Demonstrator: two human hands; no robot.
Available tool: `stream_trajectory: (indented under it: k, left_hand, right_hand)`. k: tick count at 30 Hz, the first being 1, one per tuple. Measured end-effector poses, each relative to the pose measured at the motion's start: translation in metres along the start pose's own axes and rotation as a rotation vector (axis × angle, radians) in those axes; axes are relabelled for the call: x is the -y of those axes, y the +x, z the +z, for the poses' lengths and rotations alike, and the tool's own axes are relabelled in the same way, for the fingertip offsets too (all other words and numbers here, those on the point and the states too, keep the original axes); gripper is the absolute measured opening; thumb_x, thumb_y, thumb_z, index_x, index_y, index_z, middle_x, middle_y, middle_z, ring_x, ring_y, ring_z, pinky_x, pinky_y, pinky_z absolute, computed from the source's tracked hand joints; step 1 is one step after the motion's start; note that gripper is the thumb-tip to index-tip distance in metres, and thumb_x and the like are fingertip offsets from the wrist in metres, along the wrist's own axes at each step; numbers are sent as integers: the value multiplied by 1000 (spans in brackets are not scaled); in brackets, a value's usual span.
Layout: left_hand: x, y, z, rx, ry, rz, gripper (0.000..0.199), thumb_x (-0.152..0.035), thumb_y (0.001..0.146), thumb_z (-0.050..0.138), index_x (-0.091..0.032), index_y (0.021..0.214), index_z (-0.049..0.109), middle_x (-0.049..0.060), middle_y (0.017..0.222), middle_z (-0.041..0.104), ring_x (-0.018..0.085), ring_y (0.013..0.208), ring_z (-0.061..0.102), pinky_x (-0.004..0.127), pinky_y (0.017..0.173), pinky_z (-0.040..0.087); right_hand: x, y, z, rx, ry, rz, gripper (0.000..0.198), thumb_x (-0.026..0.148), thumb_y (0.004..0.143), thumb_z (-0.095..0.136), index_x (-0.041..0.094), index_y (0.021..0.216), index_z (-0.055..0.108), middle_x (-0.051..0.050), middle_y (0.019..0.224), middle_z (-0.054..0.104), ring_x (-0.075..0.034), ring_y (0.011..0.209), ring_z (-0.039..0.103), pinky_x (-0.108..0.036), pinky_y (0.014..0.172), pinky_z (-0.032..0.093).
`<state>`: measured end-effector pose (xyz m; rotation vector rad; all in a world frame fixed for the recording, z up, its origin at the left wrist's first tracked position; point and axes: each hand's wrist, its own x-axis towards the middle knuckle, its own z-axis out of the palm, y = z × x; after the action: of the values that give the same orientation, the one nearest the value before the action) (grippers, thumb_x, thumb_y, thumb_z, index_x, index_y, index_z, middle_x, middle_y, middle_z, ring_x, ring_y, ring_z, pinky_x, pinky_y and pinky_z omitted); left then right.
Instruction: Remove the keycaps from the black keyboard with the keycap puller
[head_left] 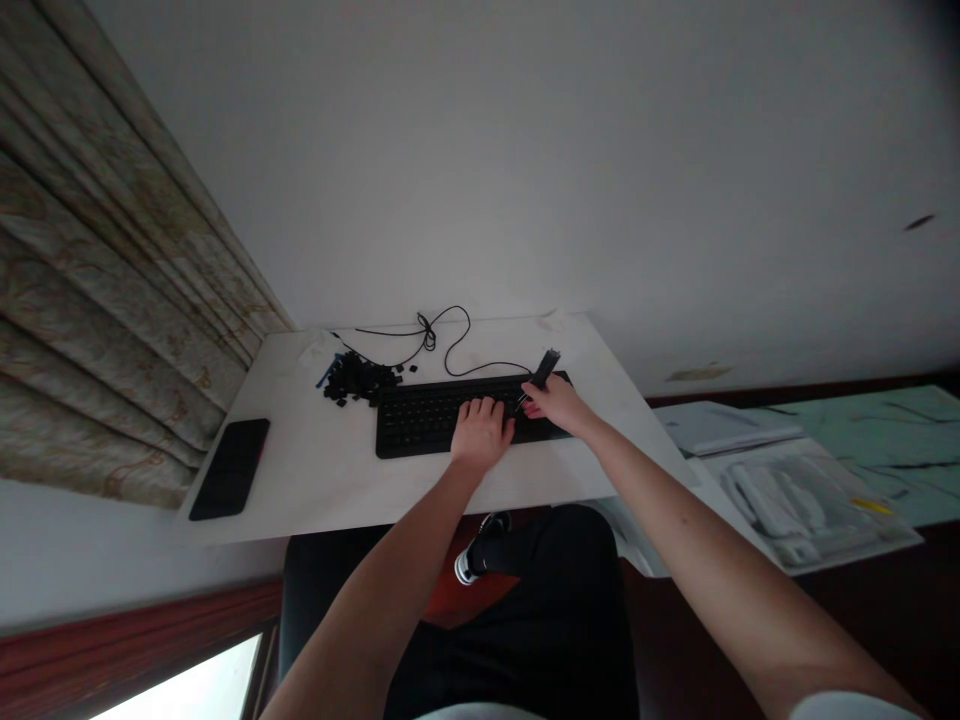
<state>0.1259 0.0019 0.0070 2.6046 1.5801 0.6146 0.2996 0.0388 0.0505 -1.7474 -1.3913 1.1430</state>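
Note:
A black keyboard [416, 420] lies on the white table, its right part partly covered by my hands. My left hand [481, 432] rests on the middle of the keys, fingers laid flat and holding nothing. Over the keyboard's right part, my right hand [555, 402] is closed around a black keycap puller [547, 368]. The puller's upper end looks like a brush, and thin metal wires point down from it towards the keys. Whether the wires grip a key is too small to tell. Loose black keycaps [356, 378] lie heaped at the keyboard's upper left corner.
A thin black cable [457, 373], knotted in one spot, runs behind the keyboard. Something blue [325, 374] pokes out beside the keycap heap. At the table's left edge lies a black phone [231, 468]. Papers and a clear plastic package [795, 495] are to the right, below table height.

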Motion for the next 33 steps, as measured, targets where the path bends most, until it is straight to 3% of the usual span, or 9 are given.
stream_trajectory:
  k: [5,15,22,30,33]
  left_hand:
    - [0,0,0,6,6,0,31,-39,98,48,-18,116,61,12,111,61,29,106,53,46,98,41]
    - [0,-1,0,9,10,20,34,-40,97,48,-19,122,60,12,115,60,29,110,52,47,100,40]
    - [-2,2,-2,23,-16,5,46,-49,97,46,-21,133,55,12,120,60,30,115,50,49,103,38]
    - [-2,4,-1,35,-30,-12,46,-50,98,45,-22,132,57,11,122,60,30,116,50,49,105,36]
    - [-1,3,0,37,-43,-15,47,-51,97,46,-22,132,57,11,122,60,30,117,49,49,105,36]
  right_hand:
    - [-6,3,-4,36,128,49,13,24,97,58,14,89,58,-6,65,68,-14,56,68,-27,57,62]
    - [2,-3,5,-5,-69,-92,15,29,94,62,17,87,57,-7,69,70,-16,58,69,-27,56,60]
    - [7,-4,3,11,-361,-245,18,33,94,61,18,85,60,-7,69,71,-18,59,70,-26,58,55]
    - [15,-11,0,25,-444,-282,19,31,94,61,19,80,59,-6,65,70,-19,60,70,-25,57,54]
    - [36,-8,-12,-20,-310,-284,19,32,96,58,17,84,59,-7,69,71,-17,60,70,-25,56,56]
